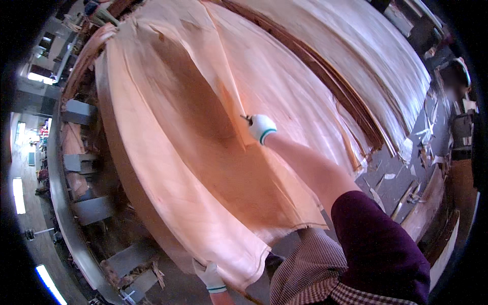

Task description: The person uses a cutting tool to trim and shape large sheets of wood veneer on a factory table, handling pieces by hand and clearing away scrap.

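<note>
While my right hand (261,127) holds its grip clamped on the veneer sheet (203,152) mid-span and my left hand (209,277) pinches the near edge, I judge even tension prevents splitting over the stack (356,56).

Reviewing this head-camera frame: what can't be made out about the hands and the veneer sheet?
- Left hand: gloved, at the veneer sheet near edge; the sheet covers its fingers, so its grip is hidden.
- Right hand: small, and seen from behind; what the fingers pinch is unclear.
- What lies under the sheet: hidden by it.
- A person at right: blurred, near the rim.
</note>
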A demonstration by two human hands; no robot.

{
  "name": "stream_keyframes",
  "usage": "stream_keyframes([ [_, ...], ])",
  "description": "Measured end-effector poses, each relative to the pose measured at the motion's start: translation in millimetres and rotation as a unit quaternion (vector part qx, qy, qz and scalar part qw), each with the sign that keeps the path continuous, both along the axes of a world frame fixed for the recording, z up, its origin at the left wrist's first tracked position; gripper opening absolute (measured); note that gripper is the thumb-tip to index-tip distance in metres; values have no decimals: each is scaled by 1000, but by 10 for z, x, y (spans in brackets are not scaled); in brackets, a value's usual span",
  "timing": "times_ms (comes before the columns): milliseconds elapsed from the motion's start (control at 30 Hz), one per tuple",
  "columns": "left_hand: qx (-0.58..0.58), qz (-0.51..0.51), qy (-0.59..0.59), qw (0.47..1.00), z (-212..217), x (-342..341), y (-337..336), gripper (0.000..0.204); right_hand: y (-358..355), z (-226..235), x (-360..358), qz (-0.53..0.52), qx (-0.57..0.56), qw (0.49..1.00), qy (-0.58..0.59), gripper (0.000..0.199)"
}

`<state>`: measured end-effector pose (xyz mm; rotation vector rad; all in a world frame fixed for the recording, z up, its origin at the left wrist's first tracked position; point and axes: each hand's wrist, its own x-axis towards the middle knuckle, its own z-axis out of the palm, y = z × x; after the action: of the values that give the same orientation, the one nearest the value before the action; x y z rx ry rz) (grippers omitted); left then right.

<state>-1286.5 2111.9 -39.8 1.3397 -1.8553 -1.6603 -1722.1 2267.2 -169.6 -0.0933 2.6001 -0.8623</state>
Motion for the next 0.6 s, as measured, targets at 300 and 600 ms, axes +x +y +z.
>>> stream_keyframes([
  [300,6,-28,4,1000,971,533,-145,49,-994,1818,725,59,-208,976,-28,23],
  [600,39,-71,63,995,2093,1870,-557,62,-1733,3109,1879,88,-327,940,41,23],
])
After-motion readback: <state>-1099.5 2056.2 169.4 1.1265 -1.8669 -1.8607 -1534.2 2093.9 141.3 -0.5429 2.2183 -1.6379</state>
